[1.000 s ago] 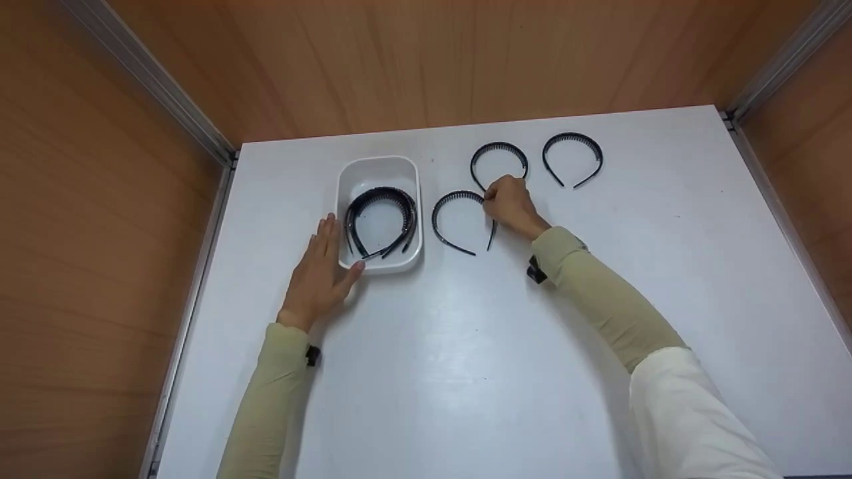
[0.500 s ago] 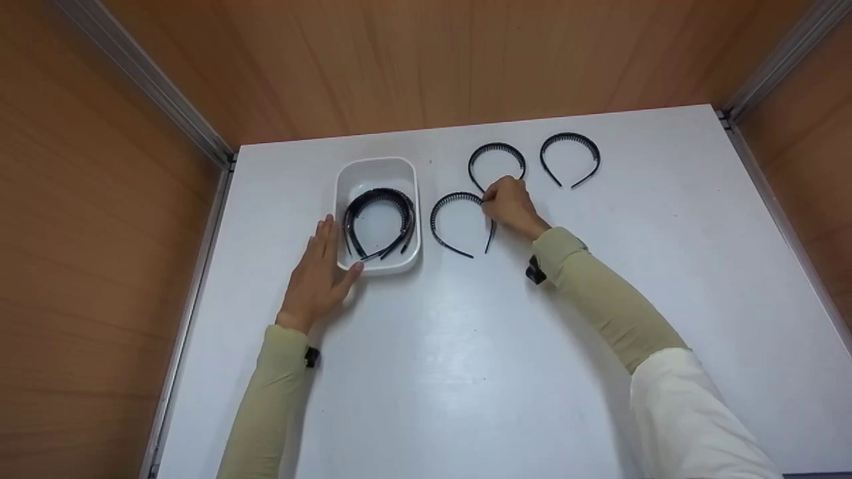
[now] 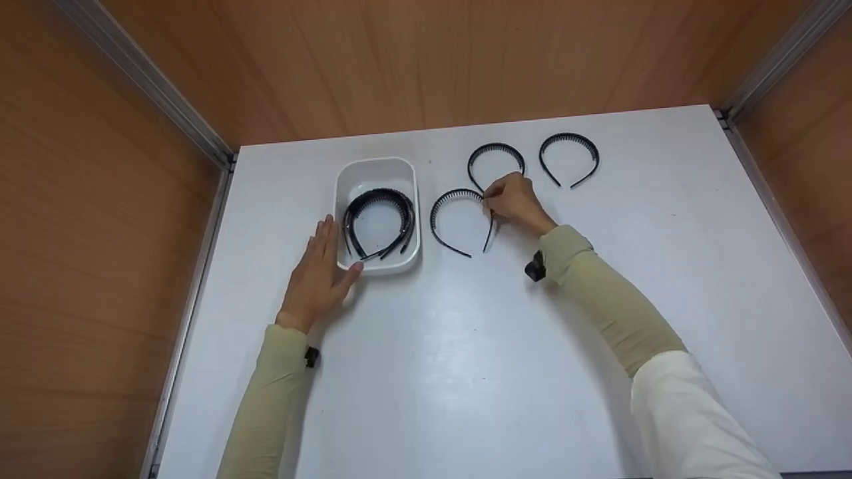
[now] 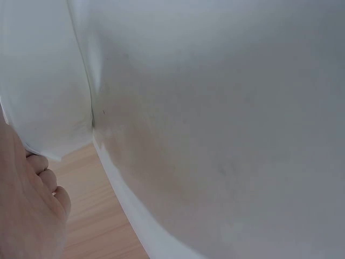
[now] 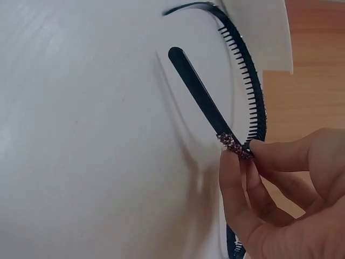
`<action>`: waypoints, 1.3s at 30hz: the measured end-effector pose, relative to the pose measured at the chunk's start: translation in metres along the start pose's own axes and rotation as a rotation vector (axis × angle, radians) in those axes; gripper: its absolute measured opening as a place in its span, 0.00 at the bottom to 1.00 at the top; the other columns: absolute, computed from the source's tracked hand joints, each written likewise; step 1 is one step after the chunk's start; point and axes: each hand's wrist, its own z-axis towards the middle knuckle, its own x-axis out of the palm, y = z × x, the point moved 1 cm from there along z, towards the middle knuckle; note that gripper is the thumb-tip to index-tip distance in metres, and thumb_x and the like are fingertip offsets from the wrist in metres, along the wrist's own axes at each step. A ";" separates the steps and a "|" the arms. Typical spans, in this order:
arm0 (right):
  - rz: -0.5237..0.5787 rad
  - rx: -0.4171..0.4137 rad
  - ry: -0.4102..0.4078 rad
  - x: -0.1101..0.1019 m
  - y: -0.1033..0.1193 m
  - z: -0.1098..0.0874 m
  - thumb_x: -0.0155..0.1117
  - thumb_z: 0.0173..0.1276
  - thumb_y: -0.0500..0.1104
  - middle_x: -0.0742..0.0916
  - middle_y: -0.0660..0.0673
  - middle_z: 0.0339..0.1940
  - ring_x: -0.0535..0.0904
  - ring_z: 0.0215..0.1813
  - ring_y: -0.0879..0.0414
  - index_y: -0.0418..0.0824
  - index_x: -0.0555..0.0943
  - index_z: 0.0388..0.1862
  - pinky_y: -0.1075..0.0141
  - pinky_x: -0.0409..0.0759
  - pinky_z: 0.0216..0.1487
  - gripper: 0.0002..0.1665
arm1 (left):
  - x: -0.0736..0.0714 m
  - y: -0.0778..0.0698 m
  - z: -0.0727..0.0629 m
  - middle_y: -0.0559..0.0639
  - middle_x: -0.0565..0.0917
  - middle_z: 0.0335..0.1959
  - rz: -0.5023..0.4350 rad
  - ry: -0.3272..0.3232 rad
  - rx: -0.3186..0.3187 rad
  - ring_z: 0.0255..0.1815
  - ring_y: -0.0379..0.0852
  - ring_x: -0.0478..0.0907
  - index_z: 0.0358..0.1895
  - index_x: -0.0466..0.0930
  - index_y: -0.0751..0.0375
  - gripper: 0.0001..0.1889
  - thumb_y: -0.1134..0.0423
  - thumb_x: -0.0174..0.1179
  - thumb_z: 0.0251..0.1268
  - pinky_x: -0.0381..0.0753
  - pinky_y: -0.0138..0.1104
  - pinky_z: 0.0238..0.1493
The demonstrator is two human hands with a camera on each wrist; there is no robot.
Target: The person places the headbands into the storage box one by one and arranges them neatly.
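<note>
My right hand (image 3: 516, 199) pinches a black toothed headband (image 5: 200, 94) by one arm, between thumb and fingers. Purple glittery trim (image 5: 233, 144) shows beside the fingertips in the right wrist view. In the head view the headband's open ends point toward me, just right of a white plastic tub (image 3: 383, 268). The left hand (image 3: 310, 279) lies along the tub's left side and near corner, its fingers straight and its thumb spread to the front. Several black headbands (image 3: 407, 216) lie nested inside the tub.
Behind the right hand lies another black headband (image 3: 496, 146), partly covered by that hand. Farther right is one more headband (image 3: 569, 136). Wooden panels (image 3: 426, 66) enclose the white table (image 3: 452, 372) at the back and both sides.
The right hand has shifted slightly, with the pinched headband tilting up a little. My left hand stays at the tub, and the other headbands keep their places.
</note>
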 end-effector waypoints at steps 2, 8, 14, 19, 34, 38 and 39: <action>0.040 0.010 0.014 -0.003 0.001 -0.001 0.70 0.71 0.36 0.91 0.39 0.43 0.87 0.35 0.56 0.32 0.91 0.49 0.71 0.86 0.35 0.11 | 0.000 0.000 0.000 0.58 0.45 0.91 -0.001 0.001 0.001 0.91 0.57 0.41 0.89 0.42 0.62 0.48 0.37 0.52 0.81 0.46 0.49 0.91; 0.144 0.068 0.052 -0.008 0.005 -0.001 0.70 0.74 0.36 0.91 0.36 0.48 0.91 0.43 0.52 0.30 0.89 0.53 0.57 0.93 0.50 0.13 | -0.001 -0.001 0.000 0.57 0.44 0.91 -0.005 0.005 -0.001 0.91 0.57 0.41 0.88 0.43 0.63 0.48 0.37 0.51 0.82 0.45 0.49 0.91; 0.202 0.112 0.054 -0.011 0.010 -0.002 0.70 0.75 0.36 0.89 0.37 0.51 0.90 0.49 0.48 0.31 0.89 0.55 0.60 0.93 0.53 0.13 | 0.000 0.001 0.001 0.57 0.43 0.91 -0.003 0.023 -0.006 0.91 0.55 0.39 0.89 0.41 0.63 0.48 0.38 0.52 0.82 0.44 0.47 0.91; 0.221 0.121 0.046 -0.014 0.013 -0.002 0.71 0.75 0.37 0.89 0.38 0.50 0.89 0.44 0.55 0.33 0.89 0.54 0.63 0.93 0.49 0.13 | 0.000 0.001 0.002 0.56 0.42 0.91 -0.001 0.037 -0.023 0.91 0.55 0.38 0.89 0.41 0.63 0.49 0.36 0.51 0.82 0.44 0.48 0.91; 0.272 0.115 0.040 -0.017 0.028 -0.001 0.70 0.75 0.36 0.89 0.38 0.52 0.89 0.44 0.56 0.33 0.89 0.55 0.64 0.93 0.49 0.13 | -0.001 -0.001 0.000 0.56 0.42 0.91 0.001 0.041 -0.034 0.91 0.55 0.39 0.89 0.41 0.62 0.49 0.34 0.49 0.82 0.45 0.48 0.91; 0.282 0.113 0.036 -0.016 0.030 -0.001 0.70 0.74 0.36 0.89 0.39 0.50 0.89 0.42 0.56 0.33 0.89 0.55 0.59 0.93 0.53 0.13 | -0.001 -0.001 0.000 0.56 0.42 0.91 -0.008 0.030 -0.024 0.91 0.55 0.39 0.89 0.41 0.62 0.49 0.35 0.50 0.82 0.45 0.49 0.91; 0.287 0.114 0.036 -0.016 0.030 -0.001 0.70 0.75 0.36 0.89 0.40 0.50 0.89 0.43 0.56 0.33 0.89 0.55 0.59 0.92 0.54 0.14 | 0.000 -0.001 0.000 0.56 0.43 0.91 -0.009 0.028 -0.024 0.91 0.55 0.39 0.89 0.41 0.62 0.49 0.35 0.50 0.81 0.45 0.49 0.91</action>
